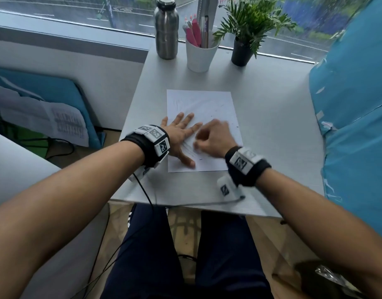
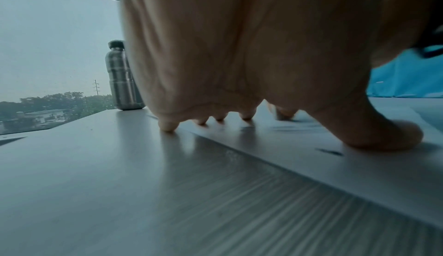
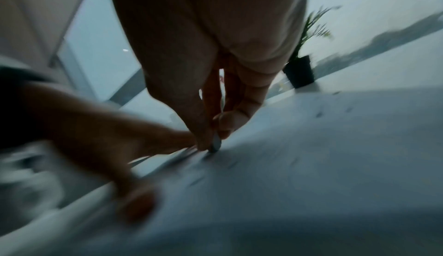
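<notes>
A white sheet of paper [image 1: 207,102] with faint pencil strokes lies on the grey table [image 1: 276,130]. My left hand [image 1: 181,137] lies flat on the sheet's left part, fingers spread and straight; in the left wrist view its thumb [image 2: 383,135] and fingertips press on the paper [image 2: 311,167]. My right hand [image 1: 202,141] is blurred beside it, fingers curled. In the right wrist view the right hand [image 3: 212,143] pinches a small grey object [image 3: 217,144], perhaps an eraser, whose tip touches the paper [image 3: 311,165]. The left hand [image 3: 107,137] lies just to its left.
At the table's far edge by the window stand a steel bottle [image 1: 166,31], a white cup of pens [image 1: 199,57] and a potted plant [image 1: 243,50]. A blue cushion [image 1: 356,108] borders the right side. Cables hang over the near table edge [image 1: 185,205].
</notes>
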A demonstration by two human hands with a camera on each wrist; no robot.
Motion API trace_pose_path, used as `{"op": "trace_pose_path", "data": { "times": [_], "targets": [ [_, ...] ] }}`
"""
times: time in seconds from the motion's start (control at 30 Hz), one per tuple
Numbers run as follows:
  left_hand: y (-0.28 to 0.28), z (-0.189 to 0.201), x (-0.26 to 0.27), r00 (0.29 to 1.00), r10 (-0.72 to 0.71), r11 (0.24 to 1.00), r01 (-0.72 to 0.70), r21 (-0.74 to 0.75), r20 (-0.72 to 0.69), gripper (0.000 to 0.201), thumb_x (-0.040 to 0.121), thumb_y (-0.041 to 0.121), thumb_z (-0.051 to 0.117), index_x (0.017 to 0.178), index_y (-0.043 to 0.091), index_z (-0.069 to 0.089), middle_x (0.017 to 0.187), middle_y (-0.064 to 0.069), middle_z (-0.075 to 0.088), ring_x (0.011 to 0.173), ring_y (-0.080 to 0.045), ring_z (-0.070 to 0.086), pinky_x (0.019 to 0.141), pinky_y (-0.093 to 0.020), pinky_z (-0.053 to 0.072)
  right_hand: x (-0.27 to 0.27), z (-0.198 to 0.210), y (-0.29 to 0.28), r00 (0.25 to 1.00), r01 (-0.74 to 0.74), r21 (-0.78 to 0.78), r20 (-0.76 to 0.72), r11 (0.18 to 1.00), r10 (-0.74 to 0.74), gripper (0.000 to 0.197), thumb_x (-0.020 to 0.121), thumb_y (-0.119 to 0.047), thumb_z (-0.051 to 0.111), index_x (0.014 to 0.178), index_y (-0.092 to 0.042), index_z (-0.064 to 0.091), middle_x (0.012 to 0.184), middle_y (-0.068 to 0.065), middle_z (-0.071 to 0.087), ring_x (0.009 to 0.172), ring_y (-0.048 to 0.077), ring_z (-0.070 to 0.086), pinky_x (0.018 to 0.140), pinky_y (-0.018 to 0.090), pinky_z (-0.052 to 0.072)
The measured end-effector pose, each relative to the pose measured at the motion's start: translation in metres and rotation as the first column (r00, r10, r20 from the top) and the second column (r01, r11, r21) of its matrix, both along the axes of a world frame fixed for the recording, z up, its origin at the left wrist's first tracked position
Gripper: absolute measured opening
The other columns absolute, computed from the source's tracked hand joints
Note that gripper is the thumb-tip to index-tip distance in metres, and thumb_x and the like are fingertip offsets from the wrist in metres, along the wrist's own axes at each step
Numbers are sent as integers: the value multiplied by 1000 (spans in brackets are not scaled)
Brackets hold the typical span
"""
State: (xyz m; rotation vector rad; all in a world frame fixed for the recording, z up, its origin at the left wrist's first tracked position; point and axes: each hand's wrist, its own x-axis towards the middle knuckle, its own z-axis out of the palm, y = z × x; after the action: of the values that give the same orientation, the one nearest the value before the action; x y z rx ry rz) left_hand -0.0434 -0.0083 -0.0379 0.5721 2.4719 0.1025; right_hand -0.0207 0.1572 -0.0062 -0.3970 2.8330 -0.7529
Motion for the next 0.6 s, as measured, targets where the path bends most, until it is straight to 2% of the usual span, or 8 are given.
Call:
{"op": "trace_pose_path", "data": {
  "times": [0.07,0.1,0.2,0.27,0.4,0.43,0.53,0.6],
  "targets": [
    [0,0,-1,1000,-6,1000,6,-5,0,139,53,85,67,148,40,-24,154,5,-37,143,-24,-32,114,-59,-14,15,2,-6,994,-88,-17,59,996,89,8,71,-18,76,73,-11,78,71,1,74,64,11,65,68,20,52],
    [0,1,0,1000,-7,1000,7,-4,3,139,54,84,68,148,40,-23,155,4,-37,143,-24,-31,114,-59,-13,8,4,-2,995,-68,-14,77,998,69,9,72,-20,77,75,-12,79,72,1,74,66,10,66,67,17,51],
    [2,4,1,1000,9,1000,-9,5,7,137,56,80,71,150,39,-20,156,4,-34,144,-24,-30,114,-59,-13,-32,7,16,991,135,-18,15,991,-135,12,70,-22,75,77,-13,79,76,2,75,73,11,69,71,16,50],
    [3,4,2,1000,16,1000,-16,3,-9,137,56,81,70,150,38,-20,156,3,-34,144,-24,-29,113,-58,-13,-30,5,11,985,168,-27,-23,985,-169,11,69,-20,74,75,-12,78,75,3,75,69,11,67,69,16,48],
    [3,2,1,1000,5,1000,-5,-23,-16,143,52,81,72,149,38,-23,155,2,-36,143,-24,-31,112,-58,-14,22,0,-12,992,-71,-14,101,997,72,7,71,-17,75,73,-12,78,71,1,74,65,10,66,67,18,51],
    [3,3,2,1000,0,1000,-1,-28,-11,145,49,81,72,149,39,-24,155,2,-37,143,-24,-32,112,-59,-14,17,3,-8,991,-65,-6,121,998,65,8,71,-19,75,73,-12,78,72,2,75,67,11,67,68,19,52],
    [4,7,3,1000,8,1000,-8,-25,8,151,43,81,75,149,39,-24,155,3,-37,142,-24,-33,113,-59,-14,-27,6,12,988,151,-17,45,988,-150,12,69,-23,75,75,-14,79,74,2,75,70,9,68,68,17,51],
    [5,7,4,1000,12,999,-12,-34,6,153,42,81,76,149,38,-25,154,3,-38,142,-24,-33,113,-59,-15,-27,5,9,986,167,-28,-2,986,-167,10,69,-21,74,73,-13,78,71,1,74,68,10,67,68,16,49]
  ]
}}
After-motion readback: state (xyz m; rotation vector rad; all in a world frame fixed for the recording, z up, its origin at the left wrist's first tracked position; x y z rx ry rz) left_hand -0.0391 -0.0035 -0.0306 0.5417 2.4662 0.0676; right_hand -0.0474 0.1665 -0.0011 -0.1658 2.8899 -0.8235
